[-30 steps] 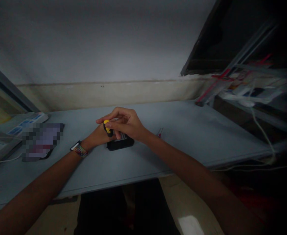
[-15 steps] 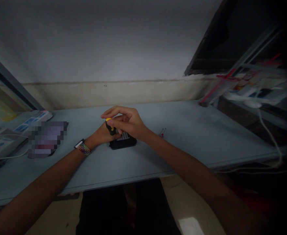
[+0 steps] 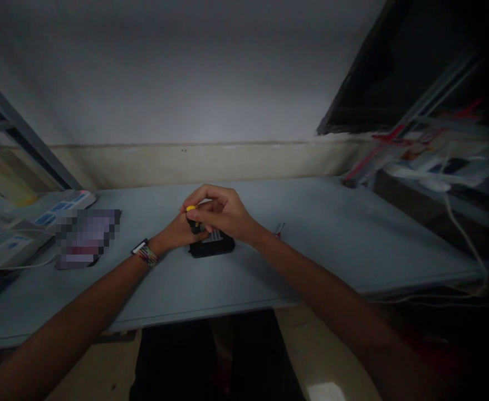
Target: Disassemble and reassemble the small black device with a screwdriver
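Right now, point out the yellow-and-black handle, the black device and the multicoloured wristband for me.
Yellow-and-black handle (image 3: pixel 194 225): head view, dark part below its yellow top.
Black device (image 3: pixel 213 248): head view, near edge.
Multicoloured wristband (image 3: pixel 147 254): head view, middle of the band.

The left arm (image 3: pixel 77 312) stretches from the lower left corner toward the centre, its wrist (image 3: pixel 158 245) nearly straight. The left hand (image 3: pixel 177 231) is partly hidden behind the right hand (image 3: pixel 223 211). From the lower right, the right arm (image 3: pixel 323 284) reaches diagonally inward; the right hand's index finger (image 3: pixel 203 192) arches above its extended thumb (image 3: pixel 206 217). The legs (image 3: pixel 177 362) appear at bottom centre.
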{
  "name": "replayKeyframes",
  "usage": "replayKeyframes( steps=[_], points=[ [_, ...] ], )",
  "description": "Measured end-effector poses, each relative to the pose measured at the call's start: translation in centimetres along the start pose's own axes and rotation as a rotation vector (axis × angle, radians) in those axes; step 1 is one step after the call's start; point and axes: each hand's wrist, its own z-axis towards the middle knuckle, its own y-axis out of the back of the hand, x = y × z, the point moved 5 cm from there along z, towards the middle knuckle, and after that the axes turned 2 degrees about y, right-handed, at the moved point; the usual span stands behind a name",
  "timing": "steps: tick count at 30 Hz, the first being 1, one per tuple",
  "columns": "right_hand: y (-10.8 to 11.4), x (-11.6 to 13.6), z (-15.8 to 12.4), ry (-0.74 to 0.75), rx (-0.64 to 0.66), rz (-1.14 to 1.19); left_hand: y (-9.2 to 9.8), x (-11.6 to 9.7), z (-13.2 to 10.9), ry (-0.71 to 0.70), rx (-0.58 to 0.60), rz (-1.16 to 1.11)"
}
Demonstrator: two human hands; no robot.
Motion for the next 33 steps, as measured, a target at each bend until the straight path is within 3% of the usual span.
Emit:
replayKeyframes(
  steps=[3, 7, 10, 16, 20, 22, 25, 30, 33],
  points=[
    [0.1, -0.5, 0.1, 0.034, -0.053, 0.012, 0.1, 0.4, -0.1, 0.046, -0.035, 0.004],
    [-0.5, -1.2, -0.1, -0.018, -0.014, 0.009, 0.1, 1.1, -0.3, 0.076, -0.022, -0.072],
    [-0.2, -0.3, -0.2, -0.020, -0.054, -0.055, 0.2, 0.9, -0.2, 0.040, -0.041, -0.032],
    [5.0, 4.3, -1.5, 0.181, -0.436, -0.293, 0.1, -1.1, 0.3, -0.139, 0.027, 0.006],
    [8.8, 6.5, -5.0, 0.186, -0.585, -0.531, 0.2, -0.9, 0.3, -0.141, 0.030, -0.011],
    [10.4, 7.2, -7.2, 0.118, -0.610, -0.642, 0.3, -0.6, 0.3, -0.128, 0.024, -0.012],
    [11.6, 7.4, -10.2, -0.024, -0.491, -0.690, 0.3, -0.1, 0.3, -0.119, 0.009, -0.011],
    [11.8, 5.6, -13.9, -0.328, -0.129, -1.087, 0.5, 0.1, 0.4, -0.109, -0.032, -0.002],
    [11.8, 4.1, -15.2, -0.396, 0.024, -1.183, 0.8, 0.5, 0.4, -0.076, -0.086, 0.007]
  ],
)
